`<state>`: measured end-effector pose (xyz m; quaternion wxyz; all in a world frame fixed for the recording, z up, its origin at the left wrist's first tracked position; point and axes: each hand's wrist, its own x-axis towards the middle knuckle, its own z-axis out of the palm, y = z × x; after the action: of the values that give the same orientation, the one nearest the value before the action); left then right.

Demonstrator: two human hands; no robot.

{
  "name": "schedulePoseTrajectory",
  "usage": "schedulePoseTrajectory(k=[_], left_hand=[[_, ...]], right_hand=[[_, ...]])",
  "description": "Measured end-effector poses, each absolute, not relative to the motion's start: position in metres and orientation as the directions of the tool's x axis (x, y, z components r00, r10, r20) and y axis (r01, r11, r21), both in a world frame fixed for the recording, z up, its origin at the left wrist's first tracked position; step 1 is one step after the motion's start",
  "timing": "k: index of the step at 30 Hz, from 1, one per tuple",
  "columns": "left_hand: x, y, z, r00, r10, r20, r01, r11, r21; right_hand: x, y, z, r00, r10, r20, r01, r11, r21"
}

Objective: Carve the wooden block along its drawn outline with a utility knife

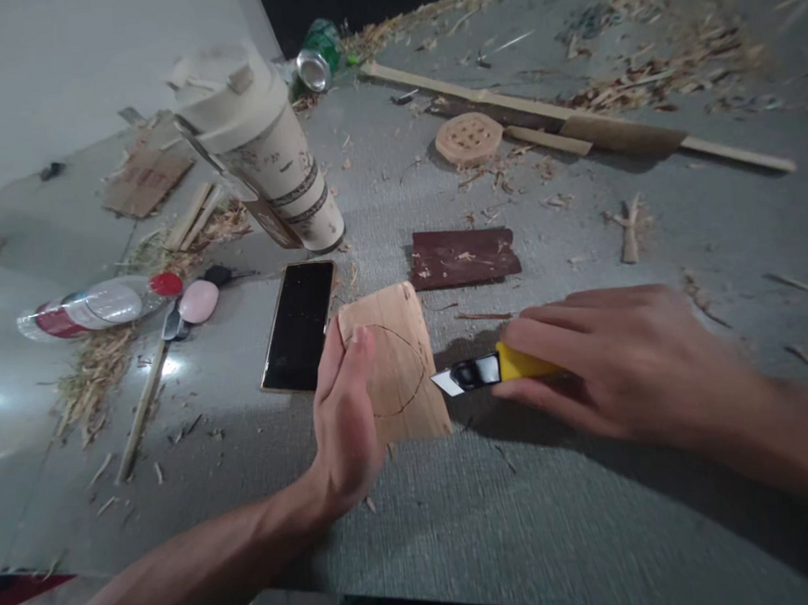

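Note:
My left hand [347, 414] grips a small flat wooden board [399, 363] by its left edge, thumb on top. A dark circle is drawn on the board. My right hand [618, 360] is closed round a yellow utility knife [493, 368]. The knife's blade tip points left and sits just at the board's right edge. Both rest on a grey mat [505, 518].
A black phone [299, 326] lies left of the board. Behind it stand a beige tumbler [266, 146], a plastic bottle [97, 306] and a pink oval object [198, 301]. Brown sandpaper [463, 256], a round wooden disc [469, 139], long wooden sticks [572, 121], a green can [318, 57] and shavings lie about.

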<state>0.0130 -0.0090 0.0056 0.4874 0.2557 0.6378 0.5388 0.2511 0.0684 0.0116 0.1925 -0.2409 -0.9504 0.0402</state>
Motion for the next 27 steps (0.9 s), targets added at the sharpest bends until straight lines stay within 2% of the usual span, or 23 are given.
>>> schedulePoseTrajectory(k=[3,7,10,12,17,21,27], left_hand=[[0.014,-0.012,0.007,-0.399,0.857,-0.327,-0.169,0.281,0.945],[0.018,-0.021,0.009,-0.265,0.904,-0.335,-0.093,0.322,0.942],[0.020,-0.024,0.010,-0.231,0.918,-0.322,-0.081,0.311,0.947],[0.019,-0.022,0.009,-0.259,0.915,-0.310,-0.120,0.288,0.950],[0.016,-0.015,0.003,-0.328,0.893,-0.308,-0.152,0.272,0.950],[0.015,-0.016,-0.002,-0.343,0.879,-0.331,-0.164,0.290,0.943],[0.012,-0.017,-0.002,-0.381,0.865,-0.327,-0.130,0.301,0.945]], right_hand=[[0.250,0.069,0.014,-0.788,0.485,0.380,0.473,0.871,-0.130],[0.261,0.086,0.016,-0.680,0.591,0.434,0.642,0.766,-0.038],[0.271,0.101,0.016,-0.590,0.683,0.432,0.737,0.673,-0.057],[0.274,0.104,0.015,-0.578,0.700,0.419,0.734,0.671,-0.107],[0.266,0.090,0.010,-0.725,0.557,0.405,0.559,0.820,-0.126],[0.262,0.084,0.009,-0.823,0.444,0.354,0.399,0.896,-0.195],[0.263,0.084,0.008,-0.866,0.410,0.285,0.332,0.900,-0.283]])
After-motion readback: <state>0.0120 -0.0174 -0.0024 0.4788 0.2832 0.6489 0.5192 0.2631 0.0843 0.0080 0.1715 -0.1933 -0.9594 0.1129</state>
